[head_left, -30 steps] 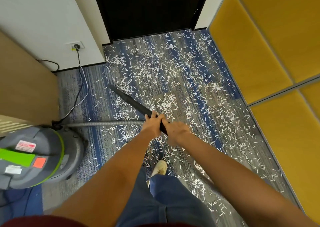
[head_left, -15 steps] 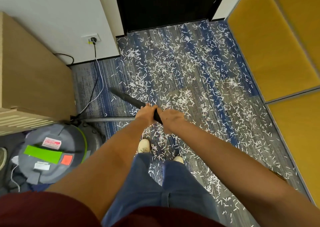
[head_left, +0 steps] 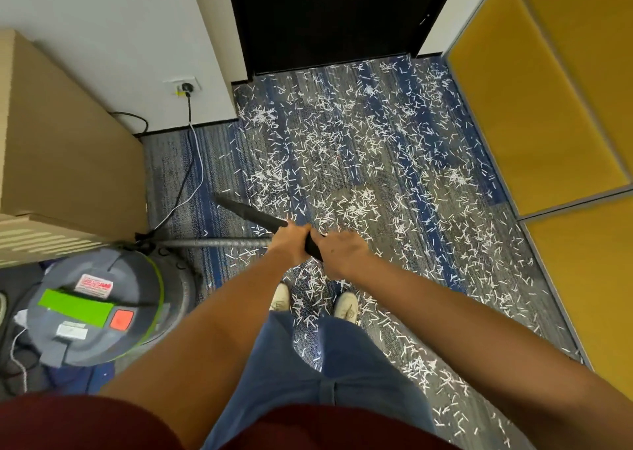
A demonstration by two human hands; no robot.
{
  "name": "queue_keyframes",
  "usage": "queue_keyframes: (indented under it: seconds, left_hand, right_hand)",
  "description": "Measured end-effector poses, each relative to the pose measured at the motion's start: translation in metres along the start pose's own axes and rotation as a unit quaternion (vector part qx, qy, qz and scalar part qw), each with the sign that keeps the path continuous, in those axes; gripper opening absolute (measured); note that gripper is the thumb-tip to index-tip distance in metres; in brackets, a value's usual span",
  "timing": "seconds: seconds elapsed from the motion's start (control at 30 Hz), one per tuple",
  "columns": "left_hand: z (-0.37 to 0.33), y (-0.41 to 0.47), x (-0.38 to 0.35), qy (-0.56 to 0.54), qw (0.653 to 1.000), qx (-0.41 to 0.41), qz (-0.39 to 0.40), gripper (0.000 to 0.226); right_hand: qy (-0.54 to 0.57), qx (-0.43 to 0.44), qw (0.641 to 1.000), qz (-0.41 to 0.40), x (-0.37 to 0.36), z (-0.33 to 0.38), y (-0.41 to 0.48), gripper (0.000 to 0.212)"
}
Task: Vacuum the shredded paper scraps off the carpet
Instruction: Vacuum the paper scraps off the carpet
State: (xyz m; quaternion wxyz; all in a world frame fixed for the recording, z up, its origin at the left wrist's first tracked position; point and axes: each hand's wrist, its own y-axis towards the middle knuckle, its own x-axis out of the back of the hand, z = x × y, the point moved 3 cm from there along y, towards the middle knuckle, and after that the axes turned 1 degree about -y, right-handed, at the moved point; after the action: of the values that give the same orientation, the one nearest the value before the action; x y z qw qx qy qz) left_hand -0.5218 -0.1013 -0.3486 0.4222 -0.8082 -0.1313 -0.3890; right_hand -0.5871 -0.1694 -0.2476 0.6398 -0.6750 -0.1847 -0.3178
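Shredded paper scraps [head_left: 346, 209] lie strewn over the blue-grey carpet [head_left: 212, 175], from the person's shoes [head_left: 346, 307] out to the dark door [head_left: 329, 14].
Nearest, a grey canister vacuum [head_left: 96, 309] stands at the left. Above the shoes, the left hand [head_left: 291, 244] and right hand [head_left: 342, 254] both curl their fingers round the black nozzle [head_left: 250, 213], whose tip points left onto the carpet; the ribbed hose [head_left: 219, 243] runs to the canister. Farther off, a cord [head_left: 191, 161] climbs to the wall outlet [head_left: 185, 88].

Both hands, left hand [head_left: 290, 244] and right hand [head_left: 342, 252], gripping black nozzle [head_left: 255, 214], paper scraps [head_left: 359, 161] (white) across carpet [head_left: 455, 254]
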Motion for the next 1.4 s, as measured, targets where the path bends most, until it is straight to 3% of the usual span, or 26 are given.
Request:
queue_keyframes:
  seconds: [0.23, 0.67, 1.07, 1.4]
  left_hand:
    - [-0.039, 0.014, -0.012, -0.023, 0.999, 0.036, -0.003, 0.036]
    - [-0.065, -0.001, -0.029, -0.038, 0.994, 0.103, -0.020, 0.034]
    - [-0.094, 0.008, -0.021, -0.031, 0.996, 0.076, -0.016, 0.018]
    - [-0.069, -0.002, -0.017, -0.007, 0.996, 0.093, -0.009, 0.030]
  right_hand:
    - [-0.021, -0.010, 1.000, -0.006, -0.011, -0.034, -0.005, 0.087]
    - [-0.080, 0.078, 0.994, 0.006, -0.017, -0.061, -0.020, 0.073]
    - [-0.085, 0.076, 0.994, 0.008, -0.014, -0.096, -0.022, 0.069]
    - [-0.091, 0.100, 0.991, 0.008, -0.011, -0.071, -0.010, 0.066]
